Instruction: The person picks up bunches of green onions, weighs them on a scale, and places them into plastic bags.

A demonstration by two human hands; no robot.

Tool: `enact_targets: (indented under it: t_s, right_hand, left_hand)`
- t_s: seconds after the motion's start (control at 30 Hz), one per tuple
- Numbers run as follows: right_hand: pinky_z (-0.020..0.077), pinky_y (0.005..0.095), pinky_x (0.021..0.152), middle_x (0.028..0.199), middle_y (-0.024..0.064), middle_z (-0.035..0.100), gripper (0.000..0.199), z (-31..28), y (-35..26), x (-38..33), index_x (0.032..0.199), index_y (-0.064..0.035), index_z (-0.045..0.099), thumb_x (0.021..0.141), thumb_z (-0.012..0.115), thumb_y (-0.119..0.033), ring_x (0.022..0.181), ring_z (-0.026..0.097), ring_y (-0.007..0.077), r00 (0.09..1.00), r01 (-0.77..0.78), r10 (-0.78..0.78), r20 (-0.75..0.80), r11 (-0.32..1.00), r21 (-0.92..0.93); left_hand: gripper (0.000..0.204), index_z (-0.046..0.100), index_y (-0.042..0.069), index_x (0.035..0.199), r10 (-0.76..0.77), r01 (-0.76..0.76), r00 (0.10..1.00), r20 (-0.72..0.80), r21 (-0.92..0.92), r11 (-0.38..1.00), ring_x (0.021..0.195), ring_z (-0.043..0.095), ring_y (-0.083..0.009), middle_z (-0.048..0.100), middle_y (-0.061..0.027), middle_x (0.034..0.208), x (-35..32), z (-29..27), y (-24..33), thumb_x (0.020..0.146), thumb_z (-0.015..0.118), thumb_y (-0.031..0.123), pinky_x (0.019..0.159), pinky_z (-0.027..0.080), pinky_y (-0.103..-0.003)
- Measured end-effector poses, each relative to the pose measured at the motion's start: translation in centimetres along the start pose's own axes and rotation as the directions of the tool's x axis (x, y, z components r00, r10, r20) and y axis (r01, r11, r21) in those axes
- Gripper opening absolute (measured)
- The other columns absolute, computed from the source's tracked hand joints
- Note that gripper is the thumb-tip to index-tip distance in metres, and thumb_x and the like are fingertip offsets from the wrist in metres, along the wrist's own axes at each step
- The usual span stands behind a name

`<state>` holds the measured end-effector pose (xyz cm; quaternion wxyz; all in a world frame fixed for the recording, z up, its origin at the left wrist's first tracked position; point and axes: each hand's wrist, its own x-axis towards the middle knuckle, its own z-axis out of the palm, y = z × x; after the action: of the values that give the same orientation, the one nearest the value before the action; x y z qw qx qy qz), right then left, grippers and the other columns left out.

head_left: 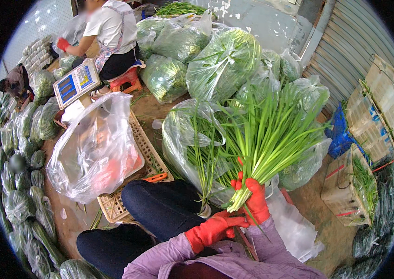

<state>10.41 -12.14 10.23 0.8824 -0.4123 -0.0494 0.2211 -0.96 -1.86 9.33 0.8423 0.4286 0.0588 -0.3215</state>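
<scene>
My right hand, in a red rubber glove, is closed round the pale lower stems of a big bunch of green garlic chives. The leaves fan out upward and to the right. Just below the cut ends is my left hand, also red-gloved, its fingers stretched toward my right wrist, with no bundle in it. A loose leaf hangs between the two hands. Beyond my knees, a clear plastic bag stands open with more chives in and around it.
Left of my knees, a clear bag covers a scale beside a tan plastic crate holding an orange-handled tool. The scale's display stands behind. Filled bags are piled ahead; white crates stand right. A co-worker sits far left.
</scene>
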Motion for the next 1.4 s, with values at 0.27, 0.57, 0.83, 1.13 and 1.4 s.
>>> enact_targets:
  t_s: [0.27,0.57,0.83,1.13,1.4]
  right_hand:
    - [0.0492,0.0355,0.084,0.093,0.005,0.06,0.072,1.7,-0.4,0.0,0.136,0.0015,0.033,0.076,0.066,-0.021,0.069,0.058,0.014,0.982,0.066,-0.068,0.177,0.998,0.017]
    - [0.05,0.03,0.083,0.093,0.0033,0.06,0.071,0.2,-4.8,2.6,0.136,0.0034,0.03,0.079,0.062,-0.022,0.069,0.057,0.0116,0.982,-0.023,-0.032,0.185,0.958,0.286]
    - [0.0527,0.0303,0.079,0.094,0.0034,0.061,0.065,-0.3,-7.4,3.1,0.136,0.0013,0.032,0.081,0.061,-0.02,0.072,0.06,0.0126,0.97,0.113,-0.149,0.192,0.976,0.185]
    - [0.0521,0.0329,0.077,0.108,0.0082,0.061,0.072,-5.4,1.9,-1.4,0.137,0.0018,0.03,0.076,0.062,-0.019,0.073,0.06,0.0157,0.961,-0.236,0.213,0.175,0.964,0.12]
    - [0.0533,0.0341,0.077,0.115,0.0152,0.059,0.051,-8.8,9.7,0.2,0.125,-0.0003,0.047,0.078,0.06,-0.016,0.095,0.061,0.025,0.901,-0.433,0.429,-0.061,0.897,-0.088]
  left_hand:
    - [0.054,0.048,0.007,0.129,0.4,-0.412,0.848,-0.348,0.045,0.91,0.058,0.056,-0.0115,0.063,-0.0055,0.085,-0.7,-1.4,0.6,0.08,0.069,0.016,0.054,0.047,-0.025]
    - [0.011,0.062,0.011,0.076,0.558,-0.16,0.8,0.219,0.975,-0.154,0.057,0.06,-0.0345,0.06,-0.01,0.063,-4.2,-4.2,-0.6,0.079,0.061,0.022,0.05,0.047,-0.042]
    - [0.063,0.042,0.012,0.132,0.052,-0.293,0.955,0.29,0.954,0.061,0.081,0.063,-0.0344,0.061,-0.0185,0.104,-3.9,-0.2,1.1,0.072,0.06,0.013,0.069,0.051,-0.042]
    - [0.024,0.064,-0.005,0.089,0.202,0.035,0.704,-0.681,0.317,0.948,0.081,0.063,-0.0191,0.066,-0.0125,0.092,4.4,-12.5,2.7,0.078,0.063,0.017,0.073,0.049,-0.034]
    - [0.031,0.061,0.0,0.099,0.155,-0.048,0.838,-0.523,0.213,0.976,0.084,0.063,-0.0218,0.066,-0.0116,0.095,9.8,-16.8,-1.5,0.077,0.065,0.022,0.074,0.049,-0.035]
